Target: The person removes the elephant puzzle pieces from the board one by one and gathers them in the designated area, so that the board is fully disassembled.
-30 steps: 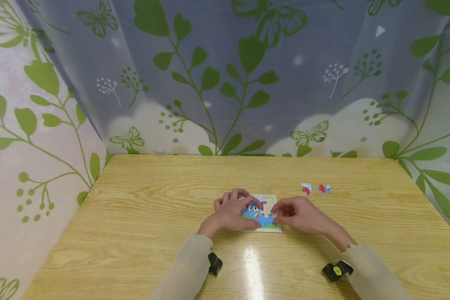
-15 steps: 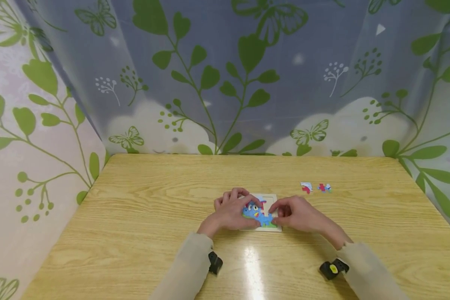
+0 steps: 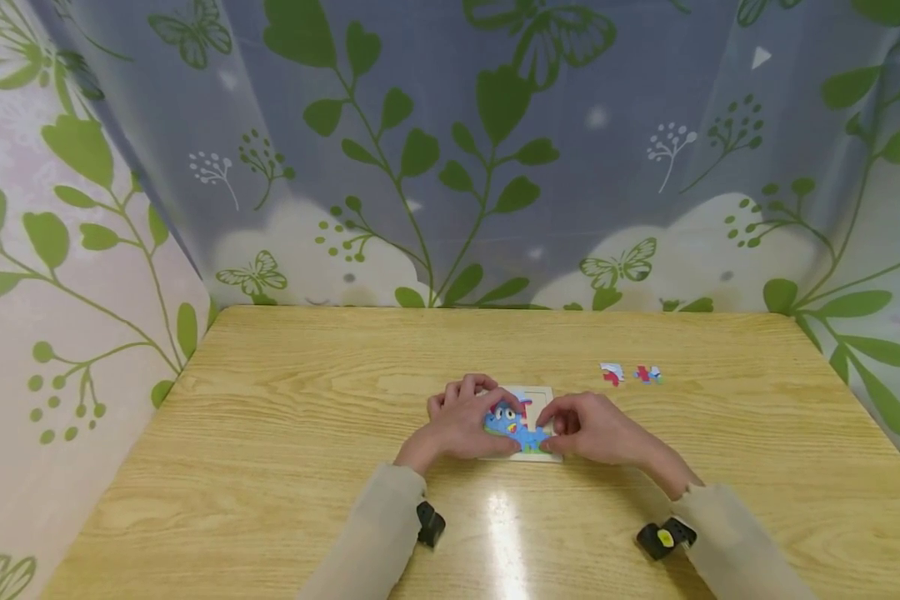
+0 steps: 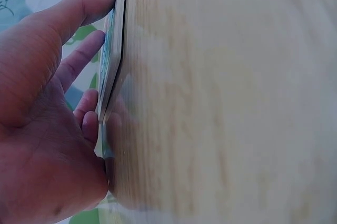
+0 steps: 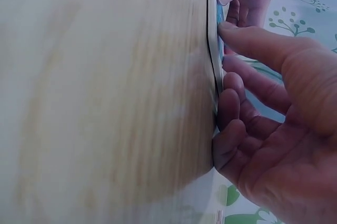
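Note:
A small jigsaw puzzle [image 3: 510, 421] with a blue cartoon creature lies in a pale tray [image 3: 543, 390]. Bare backing shows at its upper right. My left hand [image 3: 465, 423] spreads over the left side, thumb and index finger touching the picture; the palm's edge rests on the table in the left wrist view. My right hand [image 3: 596, 427] is at the right side, its thumb [image 5: 253, 39] and index finger touching the lower-right pieces with a gap between them. Its other fingers curl loosely by the tray's edge. Those fingers partly cover the pieces beneath.
Two loose puzzle pieces, one white and red [image 3: 612, 373] and one red, blue and white [image 3: 648, 375], lie behind my right hand. The wooden table [image 3: 307, 392] ends at a leaf-patterned curtain [image 3: 450, 167].
My right hand has shifted slightly left onto the puzzle, and its thumb and index finger now sit over the lower-right pieces. My left hand has stayed in place.

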### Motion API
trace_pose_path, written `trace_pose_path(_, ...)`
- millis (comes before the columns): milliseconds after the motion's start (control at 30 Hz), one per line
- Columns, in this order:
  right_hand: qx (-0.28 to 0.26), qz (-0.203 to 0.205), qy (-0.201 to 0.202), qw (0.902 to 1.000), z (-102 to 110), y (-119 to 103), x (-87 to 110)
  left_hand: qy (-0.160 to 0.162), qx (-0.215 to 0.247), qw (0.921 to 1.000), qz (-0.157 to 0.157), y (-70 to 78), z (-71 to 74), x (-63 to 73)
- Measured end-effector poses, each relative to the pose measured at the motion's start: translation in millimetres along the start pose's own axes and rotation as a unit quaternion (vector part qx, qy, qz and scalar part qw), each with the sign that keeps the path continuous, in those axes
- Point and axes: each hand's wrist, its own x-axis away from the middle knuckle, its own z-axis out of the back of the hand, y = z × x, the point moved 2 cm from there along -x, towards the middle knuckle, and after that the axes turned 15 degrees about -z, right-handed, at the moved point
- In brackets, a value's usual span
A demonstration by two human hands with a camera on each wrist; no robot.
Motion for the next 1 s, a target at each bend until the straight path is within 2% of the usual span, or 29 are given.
trace_pose_path(300,-0.002,-0.018,0.008,0.9998,-2.1,-1.2,0.6,0.001,0.003,1.0,0.005,1.7,-0.2,-0.3)
trace_pose_path(1000,-0.009,-0.019,0.006,0.9998,-3.7,-1.0,-0.2,0.007,-0.005,0.9998,0.019,5.0,-0.2,-2.1)
